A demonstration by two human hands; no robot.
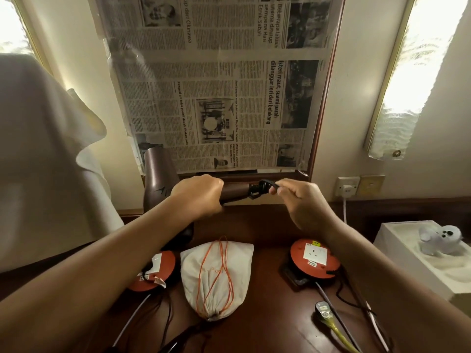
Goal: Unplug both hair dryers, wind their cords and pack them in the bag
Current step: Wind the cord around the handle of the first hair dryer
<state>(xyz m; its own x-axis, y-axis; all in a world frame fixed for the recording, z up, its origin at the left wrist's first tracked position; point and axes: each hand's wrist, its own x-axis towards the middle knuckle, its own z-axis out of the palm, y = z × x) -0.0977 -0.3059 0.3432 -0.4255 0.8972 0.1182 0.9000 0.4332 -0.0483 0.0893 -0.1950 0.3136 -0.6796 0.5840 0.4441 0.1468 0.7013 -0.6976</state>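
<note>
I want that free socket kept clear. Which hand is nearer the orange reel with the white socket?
Right. The right hand hangs above the orange reel, pinching the black cord; the left hand grips the dryer handle farther left.

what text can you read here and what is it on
"Isteri maut, suami parah dilanggar lori dari belakang": headline on the newspaper, printed sideways.
"Beberapa laluan utama ditutup sempena Hari Etnik Sabah": same newspaper, top.
Newspaper body text: too small.
Stickers on the right orange reel: blurred.
</note>
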